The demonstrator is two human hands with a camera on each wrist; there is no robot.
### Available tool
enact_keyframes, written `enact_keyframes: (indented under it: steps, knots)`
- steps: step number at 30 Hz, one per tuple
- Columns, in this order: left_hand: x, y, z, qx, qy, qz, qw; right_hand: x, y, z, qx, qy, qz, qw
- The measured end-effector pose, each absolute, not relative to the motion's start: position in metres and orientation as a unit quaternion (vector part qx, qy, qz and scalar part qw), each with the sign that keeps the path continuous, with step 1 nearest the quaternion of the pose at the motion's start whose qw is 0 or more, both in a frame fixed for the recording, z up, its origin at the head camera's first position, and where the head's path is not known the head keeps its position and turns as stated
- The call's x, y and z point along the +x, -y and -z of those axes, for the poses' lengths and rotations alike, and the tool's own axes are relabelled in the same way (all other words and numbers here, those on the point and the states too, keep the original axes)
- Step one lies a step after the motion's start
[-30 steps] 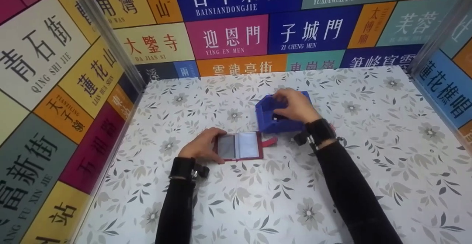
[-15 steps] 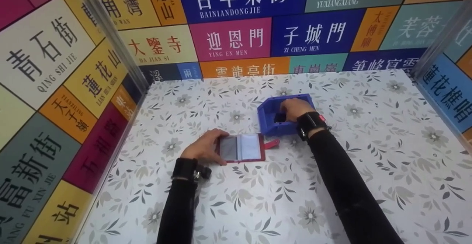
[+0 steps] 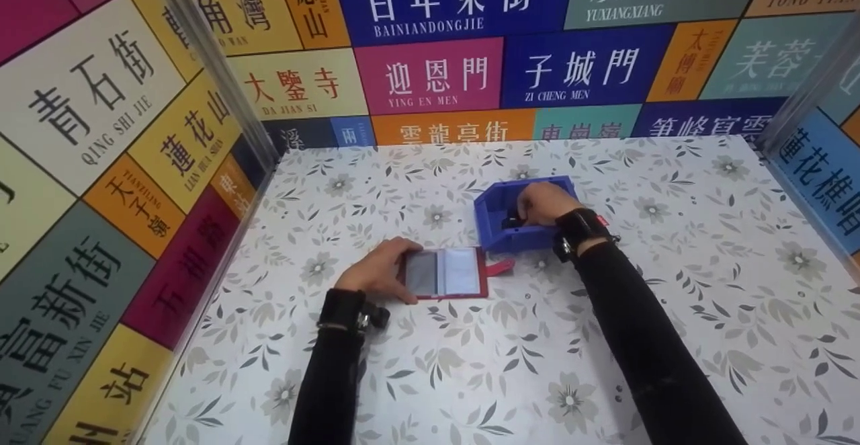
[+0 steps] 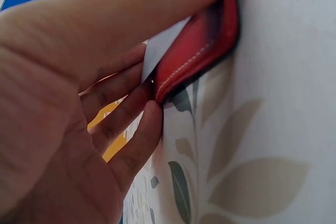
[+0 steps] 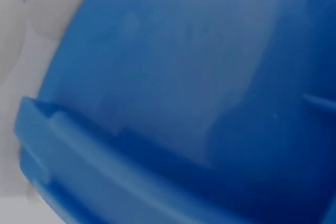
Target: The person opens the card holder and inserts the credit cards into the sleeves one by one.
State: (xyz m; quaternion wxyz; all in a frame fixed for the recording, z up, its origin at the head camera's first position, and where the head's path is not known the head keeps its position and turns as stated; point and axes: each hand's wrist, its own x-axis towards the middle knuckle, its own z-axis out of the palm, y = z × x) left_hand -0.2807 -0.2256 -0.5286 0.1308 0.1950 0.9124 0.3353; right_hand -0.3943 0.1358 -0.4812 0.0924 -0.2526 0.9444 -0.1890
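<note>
My left hand (image 3: 381,269) holds the left edge of an open red card holder (image 3: 483,273) lying on the table. Its clear sleeves face up, and a red strap (image 3: 499,268) sticks out to the right. In the left wrist view, the thumb and fingers (image 4: 142,129) are at opposite ends of the edge of the red card holder (image 4: 194,53). My right hand (image 3: 545,203) reaches down into a blue plastic bin (image 3: 490,223). A small black thing (image 3: 512,222) lies at its fingertips; its kind is unclear. Only the blue bin (image 5: 184,66) fills most of the right wrist view.
The table (image 3: 443,364) wears a pale floral cover. Panels with printed street names (image 3: 430,75) stand along the back and both sides. The bin is just beyond the card holder, to its right.
My right hand has lowered deeper into the bin, its fingers now beside the black thing. The left hand and card holder keep their place; the whole view has shifted slightly.
</note>
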Motion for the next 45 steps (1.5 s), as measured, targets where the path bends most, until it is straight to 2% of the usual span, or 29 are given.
enact_keyframes:
  steps: [13, 20, 26, 31, 34, 38, 45]
  knots:
    - [-0.282, 0.226, 0.530, 0.199, -0.916, -0.323, 0.129, -0.394, -0.145, 0.473, -0.302, -0.926, 0.221, 0.051]
    - [-0.281, 0.228, 0.529, 0.200, -0.919, -0.314, 0.134, -0.392, -0.149, 0.468, -0.250, -0.926, 0.284, -0.014]
    - [-0.281, 0.228, 0.528, 0.205, -0.916, -0.318, 0.131, -0.389, -0.153, 0.473, -0.220, -0.887, 0.404, -0.044]
    - [-0.282, 0.227, 0.529, 0.210, -0.915, -0.321, 0.130, -0.384, -0.154, 0.477, -0.208, -0.840, 0.491, -0.102]
    - [-0.282, 0.227, 0.530, 0.207, -0.915, -0.320, 0.132, -0.370, -0.148, 0.465, -0.190, -0.818, 0.527, -0.128]
    - [-0.281, 0.227, 0.529, 0.205, -0.916, -0.319, 0.132, -0.352, -0.144, 0.450, -0.172, -0.798, 0.564, -0.124]
    - [-0.282, 0.226, 0.529, 0.200, -0.919, -0.311, 0.137, -0.350, -0.147, 0.451, -0.193, -0.810, 0.544, -0.102]
